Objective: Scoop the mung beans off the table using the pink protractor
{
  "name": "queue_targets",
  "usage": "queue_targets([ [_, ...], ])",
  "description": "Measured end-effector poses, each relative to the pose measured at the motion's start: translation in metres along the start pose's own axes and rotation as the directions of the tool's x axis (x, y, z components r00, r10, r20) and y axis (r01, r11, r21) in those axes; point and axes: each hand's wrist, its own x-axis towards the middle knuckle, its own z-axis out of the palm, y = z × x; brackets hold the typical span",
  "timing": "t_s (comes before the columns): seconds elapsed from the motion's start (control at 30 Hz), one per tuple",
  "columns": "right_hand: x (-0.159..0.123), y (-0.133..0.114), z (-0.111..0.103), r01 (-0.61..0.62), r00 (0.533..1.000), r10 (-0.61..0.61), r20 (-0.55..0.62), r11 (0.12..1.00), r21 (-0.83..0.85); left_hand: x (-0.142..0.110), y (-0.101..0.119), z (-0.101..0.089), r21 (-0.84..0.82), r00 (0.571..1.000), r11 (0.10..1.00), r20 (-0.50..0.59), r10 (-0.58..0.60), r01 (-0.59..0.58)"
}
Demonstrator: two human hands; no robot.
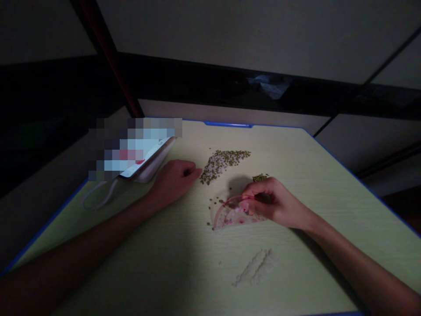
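Note:
My right hand [274,202] pinches a clear pink protractor [237,214] between thumb and fingers, its straight edge towards me, low over the table. A small heap of green beans, looking like mung beans [261,177], lies just beyond that hand, partly hidden by it. A few loose beans [210,208] lie by the protractor's left end. My left hand [176,180] rests on its side in a loose fist, fingers curled, with nothing visible in it. Its knuckles are at the left edge of a larger pile of green beans mixed with white grains [220,164].
A lit phone or tablet [148,153], partly blurred out, leans on a pale case with a strap loop [98,197] at the left. Pale grains [256,267] lie in streaks near the front. The pale table [164,263] has a blue rim and a blue handle [228,124] at its far edge.

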Motion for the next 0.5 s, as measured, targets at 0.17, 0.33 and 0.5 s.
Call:
queue_targets([
  [0.17,-0.0014,-0.0015,0.0002,-0.014,1.000,0.015,0.027,1.000,-0.016,-0.0003,0.0012,-0.0008,0.000,1.000,1.000,0.004,-0.011,0.011],
  [0.33,-0.0008,-0.0011,0.0040,-0.024,1.000,0.024,0.000,1.000,-0.003,-0.0016,0.0014,-0.0005,0.010,1.000,1.000,0.008,-0.020,0.019],
  [0.5,-0.0003,0.0014,0.0045,-0.042,0.998,0.043,-0.053,0.999,0.020,-0.0012,0.0019,-0.0007,0.011,1.000,1.000,0.012,-0.003,0.002],
])
